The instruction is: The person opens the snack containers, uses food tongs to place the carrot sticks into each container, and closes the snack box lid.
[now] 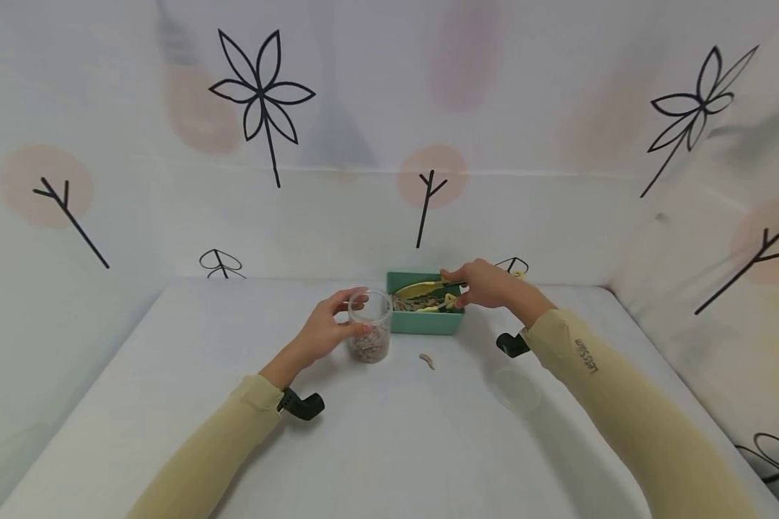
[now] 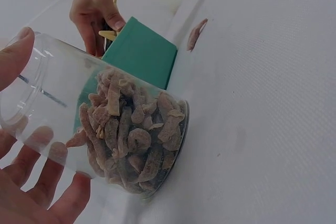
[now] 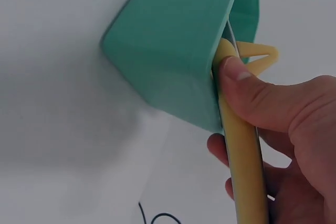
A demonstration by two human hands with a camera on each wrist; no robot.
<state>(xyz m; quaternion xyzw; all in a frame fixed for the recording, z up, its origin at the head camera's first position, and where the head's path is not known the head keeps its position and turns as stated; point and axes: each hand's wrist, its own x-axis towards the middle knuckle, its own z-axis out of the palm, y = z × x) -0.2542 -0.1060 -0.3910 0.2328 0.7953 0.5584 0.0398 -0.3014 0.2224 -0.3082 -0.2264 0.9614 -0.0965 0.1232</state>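
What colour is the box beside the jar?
The box is teal green, seen best in the right wrist view.

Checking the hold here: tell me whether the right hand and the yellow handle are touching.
Touching. The right wrist view shows it: the right hand has its thumb against the yellow handle, with fingers showing beyond its far edge.

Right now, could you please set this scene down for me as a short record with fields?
Left grip: around a clear jar
Jar contents: brownish pieces, filling its lower part
Right grip: pinching a yellow-handled tool at the green box
Loose item: one similar piece on the white table, near side of the box
Also on table: clear disc, right of the loose piece
Unclear: exact kind of tool
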